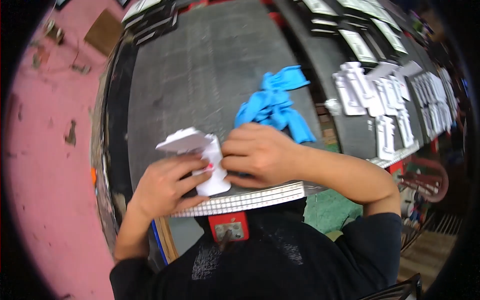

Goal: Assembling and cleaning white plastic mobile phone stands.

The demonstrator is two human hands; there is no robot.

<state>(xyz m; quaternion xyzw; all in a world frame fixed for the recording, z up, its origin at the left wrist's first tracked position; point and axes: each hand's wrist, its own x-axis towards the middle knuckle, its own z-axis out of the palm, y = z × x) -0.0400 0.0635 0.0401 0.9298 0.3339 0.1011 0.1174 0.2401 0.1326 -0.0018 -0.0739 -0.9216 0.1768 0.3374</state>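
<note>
A white folded card [215, 183] with a small red mark lies at the near edge of the dark table, its upper flap raised toward the far left. From the left, my left hand [172, 184] holds it, fingers bent over its face near the red mark. My right hand [262, 154] grips its right edge with curled fingers; the fingertips are partly blurred. Just beyond my right hand is a crumpled heap of blue cloth or glove-like pieces [272, 102].
A white checkered strip [250, 199] runs along the table's [190, 65] near edge. On a second table to the right lie several white cut-out cards [385, 132]. Black-and-white stacks [357, 45] stand farther back. A pink wall [55, 165] is at left.
</note>
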